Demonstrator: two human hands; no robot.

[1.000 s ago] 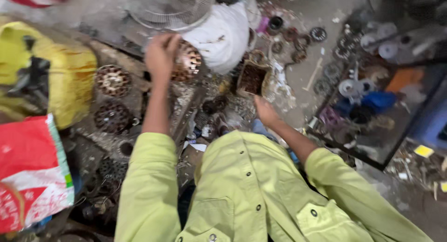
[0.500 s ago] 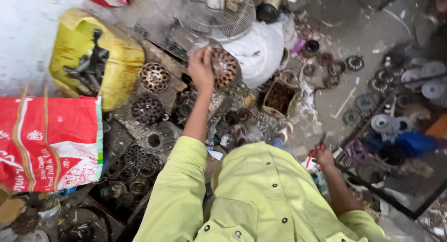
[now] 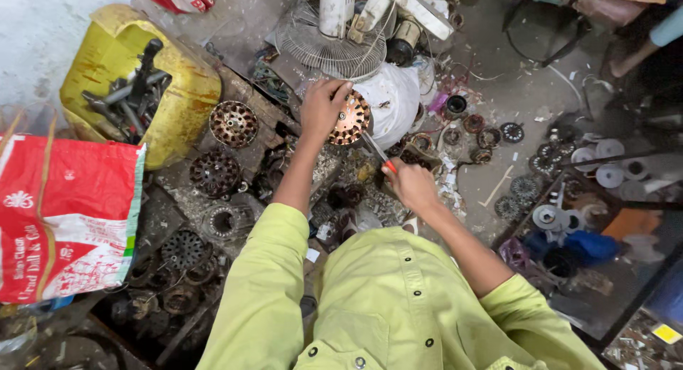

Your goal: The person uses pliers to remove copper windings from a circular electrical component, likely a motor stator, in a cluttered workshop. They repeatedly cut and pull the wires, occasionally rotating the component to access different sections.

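Note:
My left hand [image 3: 321, 107] grips a round copper-wound motor stator [image 3: 351, 119] and holds it up on edge. My right hand [image 3: 411, 186] is closed on a thin tool with a red handle [image 3: 377, 152]; its metal tip reaches up to the stator's lower edge. Both arms wear lime-green sleeves. Behind the stator lies a white cloth bundle [image 3: 398, 99].
Several rusty stators [image 3: 233, 124] lie on the dirty floor at left, beside a yellow container [image 3: 181, 107] holding metal tools. A red and white sack [image 3: 64, 213] is far left. A fan guard [image 3: 331, 46] sits ahead; small rings and spools [image 3: 526, 188] scatter right.
My right hand rose from the floor at lower right and now holds the red-handled tool against the stator. The left hand keeps the stator raised. The view shifted slightly.

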